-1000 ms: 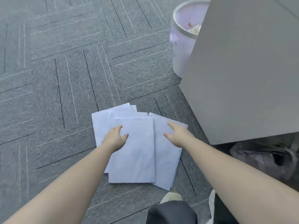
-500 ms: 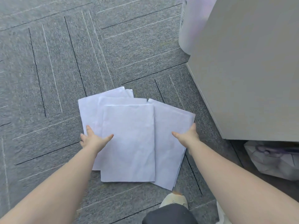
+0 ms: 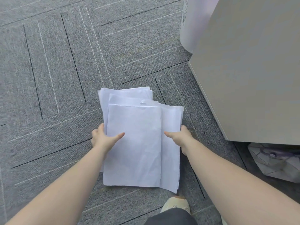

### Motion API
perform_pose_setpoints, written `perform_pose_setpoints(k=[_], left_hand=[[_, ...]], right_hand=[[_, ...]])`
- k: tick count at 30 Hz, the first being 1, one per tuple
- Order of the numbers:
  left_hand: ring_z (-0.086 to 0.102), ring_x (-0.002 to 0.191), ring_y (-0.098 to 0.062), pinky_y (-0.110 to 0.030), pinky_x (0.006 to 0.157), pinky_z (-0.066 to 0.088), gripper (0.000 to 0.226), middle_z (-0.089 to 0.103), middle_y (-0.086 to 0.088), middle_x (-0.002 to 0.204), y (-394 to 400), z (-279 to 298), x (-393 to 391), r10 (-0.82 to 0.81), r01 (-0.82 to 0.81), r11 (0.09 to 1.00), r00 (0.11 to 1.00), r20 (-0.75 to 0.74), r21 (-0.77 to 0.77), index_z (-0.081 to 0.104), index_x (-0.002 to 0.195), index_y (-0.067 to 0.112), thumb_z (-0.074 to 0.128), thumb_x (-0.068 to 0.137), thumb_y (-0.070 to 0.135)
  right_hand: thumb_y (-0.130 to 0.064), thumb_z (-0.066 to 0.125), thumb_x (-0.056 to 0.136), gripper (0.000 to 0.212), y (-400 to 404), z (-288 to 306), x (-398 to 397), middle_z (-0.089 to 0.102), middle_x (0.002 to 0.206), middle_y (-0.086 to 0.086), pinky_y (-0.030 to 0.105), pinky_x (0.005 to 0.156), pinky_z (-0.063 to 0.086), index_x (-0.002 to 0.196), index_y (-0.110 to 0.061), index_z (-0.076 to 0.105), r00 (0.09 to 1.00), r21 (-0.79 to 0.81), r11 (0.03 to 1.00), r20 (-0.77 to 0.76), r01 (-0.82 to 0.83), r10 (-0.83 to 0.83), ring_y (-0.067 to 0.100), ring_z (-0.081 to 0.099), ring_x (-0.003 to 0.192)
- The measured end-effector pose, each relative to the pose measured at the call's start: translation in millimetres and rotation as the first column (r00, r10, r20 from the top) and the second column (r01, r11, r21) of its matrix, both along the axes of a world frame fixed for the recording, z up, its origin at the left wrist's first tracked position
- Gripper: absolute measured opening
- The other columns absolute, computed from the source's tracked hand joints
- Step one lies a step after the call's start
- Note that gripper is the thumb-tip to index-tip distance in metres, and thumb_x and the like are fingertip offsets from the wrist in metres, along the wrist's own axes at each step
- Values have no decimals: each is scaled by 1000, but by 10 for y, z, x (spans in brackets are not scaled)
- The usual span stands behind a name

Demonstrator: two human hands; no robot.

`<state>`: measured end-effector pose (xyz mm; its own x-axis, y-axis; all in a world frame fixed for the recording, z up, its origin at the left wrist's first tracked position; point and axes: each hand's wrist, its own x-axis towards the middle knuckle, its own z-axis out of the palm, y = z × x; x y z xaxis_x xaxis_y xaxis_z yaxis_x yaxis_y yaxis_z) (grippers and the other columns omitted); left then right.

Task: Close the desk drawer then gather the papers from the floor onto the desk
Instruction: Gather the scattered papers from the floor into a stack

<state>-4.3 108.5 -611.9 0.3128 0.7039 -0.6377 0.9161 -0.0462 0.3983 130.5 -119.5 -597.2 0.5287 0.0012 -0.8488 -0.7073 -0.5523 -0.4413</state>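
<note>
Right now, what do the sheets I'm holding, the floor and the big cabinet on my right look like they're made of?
Sheets: thin white paper, matte, faintly creased with loose, uneven edges.
Floor: grey carpet tiles, a fine woven texture with dark and pale stripes.
Cabinet: smooth, matte grey panel, probably laminated board or painted metal; the pictures don't settle which.
</note>
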Motion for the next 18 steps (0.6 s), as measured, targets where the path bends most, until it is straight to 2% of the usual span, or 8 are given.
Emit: perform_pose_setpoints(k=[3, 4, 6, 7, 10, 13, 15, 18], left_hand=[[46, 131, -24, -45, 109, 39, 111, 42, -2, 144, -30, 10, 11, 28, -9, 986, 993, 114, -164, 34, 140, 24, 87, 47, 52], [54, 123, -22, -45, 105, 44, 105, 52, 0, 136, -55, 37, 23, 64, -32, 975, 988, 138, -218, 38, 135, 23, 89, 46, 48], [65, 108, -22, -46, 96, 51, 90, 64, 0, 122, -96, 35, 53, 123, -67, 943, 980, 154, -327, 46, 124, 24, 89, 46, 38], [67, 104, -24, -48, 93, 53, 89, 67, -2, 119, -120, 17, 74, 143, -73, 920, 977, 156, -386, 48, 122, 23, 89, 44, 36], [69, 101, -34, -56, 88, 54, 86, 69, -14, 117, -239, 34, 184, 204, -77, 860, 958, 202, -504, 54, 121, 15, 87, 42, 23], [67, 98, -38, -55, 87, 54, 71, 68, -18, 112, -312, 146, 330, 234, -74, 843, 943, 238, -533, 56, 120, 5, 76, 52, 9], [70, 84, -32, -47, 79, 58, 62, 68, -20, 108, -298, 195, 420, 227, -47, 834, 937, 265, -549, 58, 117, 1, 75, 57, 4], [72, 61, -16, -34, 64, 61, 33, 73, -13, 90, -203, 316, 575, 211, 1, 832, 924, 318, -555, 65, 103, 4, 71, 72, -8]], right_hand=[[-12, 78, 75, 55, 54, 82, -34, 63, 116, 7, 34, 89, 47, 123, -11, 52, 996, 143, 989, -89, 31, -18, 23, 59, 101], [-14, 81, 70, 60, 85, 108, -57, 63, 116, 6, 35, 92, 46, 122, -10, 50, 993, 171, 985, -114, 24, -4, 22, 59, 102], [-25, 89, 50, 98, 122, 6, -110, 61, 130, 7, 44, 104, 43, 135, -6, 45, 989, 186, 982, -144, 12, 16, 24, 59, 115], [-24, 89, 47, 105, 126, -56, -124, 59, 135, 11, 49, 106, 42, 139, -7, 42, 987, 200, 980, -159, 5, 28, 27, 59, 120], [-5, 80, 65, 73, 125, -101, -126, 63, 127, 18, 49, 101, 47, 131, 1, 50, 992, 133, 991, -125, 10, 7, 33, 62, 114], [0, 74, 71, 58, 100, -21, -46, 65, 122, 22, 53, 95, 51, 125, 4, 54, 992, 119, 989, -106, 83, -71, 38, 65, 109], [4, 70, 76, 50, 81, 45, 33, 66, 119, 24, 54, 94, 51, 124, 5, 56, 988, 139, 981, -100, 134, -121, 40, 66, 107], [5, 69, 77, 44, 82, 203, 164, 67, 117, 24, 54, 93, 52, 120, 5, 60, 984, 169, 970, -26, 175, -174, 40, 66, 105]])
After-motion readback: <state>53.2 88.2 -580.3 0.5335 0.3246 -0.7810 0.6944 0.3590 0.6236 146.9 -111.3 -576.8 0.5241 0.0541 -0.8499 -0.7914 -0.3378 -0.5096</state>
